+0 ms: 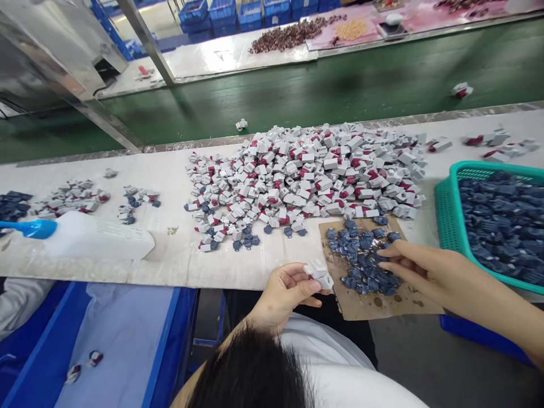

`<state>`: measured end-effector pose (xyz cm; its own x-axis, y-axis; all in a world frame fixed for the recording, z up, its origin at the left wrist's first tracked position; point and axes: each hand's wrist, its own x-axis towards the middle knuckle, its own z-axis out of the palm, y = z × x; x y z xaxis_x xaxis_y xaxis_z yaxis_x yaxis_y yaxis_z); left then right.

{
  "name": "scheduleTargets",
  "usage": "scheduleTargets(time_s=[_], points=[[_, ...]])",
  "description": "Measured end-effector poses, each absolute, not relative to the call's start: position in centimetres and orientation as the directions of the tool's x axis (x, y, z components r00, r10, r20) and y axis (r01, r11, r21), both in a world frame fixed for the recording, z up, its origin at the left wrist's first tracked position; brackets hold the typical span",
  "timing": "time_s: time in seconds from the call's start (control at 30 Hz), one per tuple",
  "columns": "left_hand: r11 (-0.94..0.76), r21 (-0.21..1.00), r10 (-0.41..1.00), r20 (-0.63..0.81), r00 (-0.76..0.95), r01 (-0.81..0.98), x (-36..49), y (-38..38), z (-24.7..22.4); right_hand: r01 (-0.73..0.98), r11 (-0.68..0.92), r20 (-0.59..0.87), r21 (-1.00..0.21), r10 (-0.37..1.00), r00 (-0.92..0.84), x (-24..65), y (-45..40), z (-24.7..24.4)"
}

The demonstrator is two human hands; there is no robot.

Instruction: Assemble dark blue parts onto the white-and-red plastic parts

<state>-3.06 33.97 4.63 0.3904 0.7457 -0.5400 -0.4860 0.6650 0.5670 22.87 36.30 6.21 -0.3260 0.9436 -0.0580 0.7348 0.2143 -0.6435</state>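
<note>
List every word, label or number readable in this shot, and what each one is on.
Nothing is readable.
Lines of print on the white plastic scoop with the blue handle: too blurred to read.

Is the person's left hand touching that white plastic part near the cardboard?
Touching. The head view shows the left hand gripping the white plastic part between thumb and fingers.

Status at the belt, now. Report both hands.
Left hand gripping white plastic parts. Right hand at blue parts on cardboard. Green crate beyond right hand.
</note>
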Motion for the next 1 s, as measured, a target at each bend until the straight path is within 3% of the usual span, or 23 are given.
scheduleTargets(time_s=[0.13, 0.23, 0.53, 0.73, 1.0], points=[[0.657, 0.552, 0.751, -0.539, 0.382, -0.513, -3.0, 34.0, 5.0, 0.552, 0.157, 0.035, -0.819, 0.974, -0.224, 18.7, 33.9, 8.7], [0.641, 0.550, 0.764, -0.524, 0.376, -0.535, -2.8, 33.7, 5.2, 0.454, 0.156, 0.075, -0.877, 0.979, -0.191, 16.2, 32.6, 9.2], [0.601, 0.585, 0.798, -0.469, 0.378, -0.544, -2.9, 33.5, 5.5, 0.435, 0.197, 0.085, -0.879, 0.961, -0.264, 15.3, 32.3, 9.3], [0.599, 0.651, 0.800, -0.467, 0.377, -0.466, -3.2, 33.1, 5.7, 0.449, 0.212, -0.024, -0.868, 0.885, -0.465, 15.5, 33.0, 10.0], [0.565, 0.665, 0.823, -0.496, 0.277, -0.488, -2.6, 32.2, 4.9, 0.365, 0.065, -0.137, -0.929, 0.855, -0.501, 15.1, 33.5, 7.7]])
